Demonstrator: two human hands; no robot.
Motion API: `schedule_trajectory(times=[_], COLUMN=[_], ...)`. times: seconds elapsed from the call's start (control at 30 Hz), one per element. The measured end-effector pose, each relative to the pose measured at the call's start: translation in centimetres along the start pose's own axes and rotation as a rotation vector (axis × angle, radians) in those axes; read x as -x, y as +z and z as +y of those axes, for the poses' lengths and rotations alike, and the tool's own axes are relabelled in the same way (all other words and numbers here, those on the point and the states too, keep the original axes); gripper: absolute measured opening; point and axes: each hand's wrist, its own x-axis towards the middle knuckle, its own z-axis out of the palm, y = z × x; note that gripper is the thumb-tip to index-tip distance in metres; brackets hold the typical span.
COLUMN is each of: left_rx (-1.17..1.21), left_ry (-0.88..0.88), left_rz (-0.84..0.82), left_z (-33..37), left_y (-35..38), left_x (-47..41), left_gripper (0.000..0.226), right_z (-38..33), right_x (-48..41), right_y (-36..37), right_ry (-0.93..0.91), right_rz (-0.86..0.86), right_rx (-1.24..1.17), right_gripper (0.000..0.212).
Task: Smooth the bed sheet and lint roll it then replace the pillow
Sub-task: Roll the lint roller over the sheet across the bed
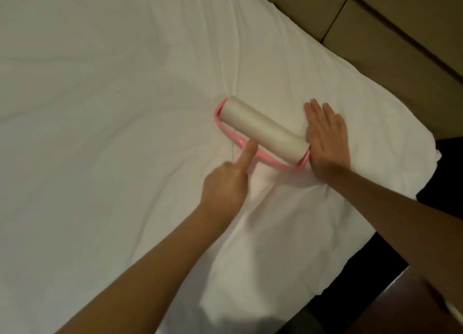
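Note:
A wide lint roller (263,131) with a white roll and a pink frame lies on the white bed sheet (100,108), near the bed's right corner. My left hand (225,181) grips its handle, hidden under the hand, with the index finger stretched along the pink frame. My right hand (325,138) lies flat on the sheet, fingers straight, just beside the roller's right end. Creases fan out in the sheet around the roller. No pillow is in view.
A brown padded headboard or wall panel (375,20) runs along the top right. The bed's corner (426,153) drops off at the right to a dark floor (375,296). The sheet stretches wide to the left.

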Motion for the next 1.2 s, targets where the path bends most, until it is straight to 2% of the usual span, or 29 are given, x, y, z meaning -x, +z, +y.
schedule_trajectory(times=[0.07, 0.13, 0.27, 0.37, 0.43, 0.53, 0.63, 0.7, 0.77, 0.9, 1.0, 1.1, 1.2], left_rx=[0.025, -0.004, -0.068, -0.074, -0.159, -0.178, -0.067, -0.048, -0.065, -0.145, -0.148, -0.215, -0.220], left_ry=[-0.002, 0.055, -0.007, 0.011, 0.117, 0.156, 0.147, 0.174, 0.203, 0.069, 0.006, 0.110, 0.140], left_rz=[0.014, -0.069, -0.298, -0.344, -0.238, -0.001, -0.008, 0.015, -0.042, -0.187, -0.211, -0.115, 0.064], left_z=[-0.7, -3.6, -9.2, -8.9, -6.4, 1.4, 5.1, 2.8, -1.6, -10.1, -12.6, -11.2, -8.0], left_y=[0.0, -0.5, -1.6, -1.9, -0.7, 1.2, 1.9, 1.3, 1.2, -1.8, -3.9, -4.2, -3.5], left_x=[0.6, 5.6, 16.7, 16.0, 11.6, 3.2, -0.7, 1.4, 6.3, 15.7, 17.1, 13.1, 9.9], left_gripper=[0.070, 0.073, 0.083, 0.081, 0.074, 0.070, 0.070, 0.075, 0.073, 0.077, 0.074, 0.061, 0.055], right_z=[1.2, 3.0, 5.4, 5.6, 5.7, 6.3, 7.0, 7.1, 7.2, 7.0, 6.4, 3.4, -2.3], right_x=[0.1, 0.9, 3.8, 4.4, 4.1, 3.9, 4.0, 4.2, 4.5, 4.5, 4.3, 2.6, 0.1], right_y=[-1.0, -2.2, -2.6, -2.3, -2.3, -2.5, -2.8, -3.0, -3.0, -3.0, -3.1, -3.8, -3.5], right_ry=[-0.102, -0.176, -0.077, -0.053, -0.045, -0.033, -0.057, -0.041, 0.011, 0.027, 0.046, 0.044, -0.190], right_rz=[-0.067, -0.119, -0.081, -0.058, -0.057, -0.063, -0.081, -0.087, -0.091, -0.104, -0.090, -0.084, -0.100], right_rx=[0.010, 0.091, 0.180, 0.168, 0.122, 0.062, 0.096, 0.116, 0.122, 0.111, 0.125, 0.084, 0.059], right_gripper=[0.064, 0.064, 0.062, 0.060, 0.059, 0.060, 0.061, 0.062, 0.064, 0.066, 0.067, 0.068, 0.063])
